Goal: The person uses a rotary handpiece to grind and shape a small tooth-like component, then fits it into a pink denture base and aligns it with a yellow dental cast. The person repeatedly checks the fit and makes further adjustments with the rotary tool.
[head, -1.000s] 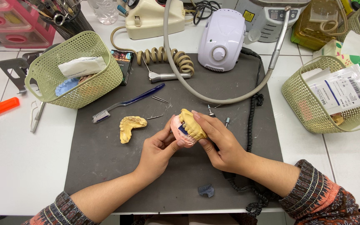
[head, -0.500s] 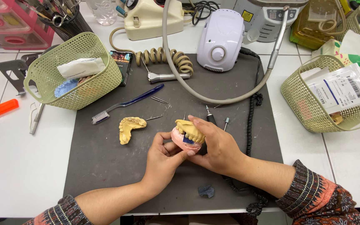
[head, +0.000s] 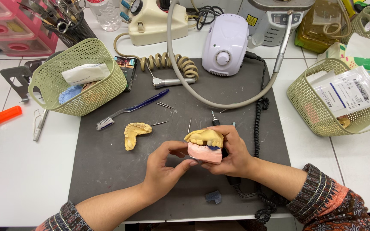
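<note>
Both my hands hold a dental model (head: 205, 145) above the dark grey mat (head: 108, 171): a yellow plaster tooth cast sits on a pink base, with a bit of blue between them. My right hand (head: 232, 156) wraps it from behind and below. My left hand (head: 163, 169) pinches its left side with thumb and fingers. A second yellow plaster cast (head: 134, 134) lies on the mat to the left, apart from my hands.
A blue toothbrush (head: 129, 109) and several thin burs (head: 164, 105) lie on the mat. Green baskets stand at left (head: 80, 77) and right (head: 335, 98). A white micromotor unit (head: 225, 45) with hose sits behind. An orange lighter (head: 3, 116) lies far left, a blue lump (head: 213, 196) near the front edge.
The model has been turned level, teeth facing me, and lowered slightly toward me. My left hand shifted from cupping its side to pinching it.
</note>
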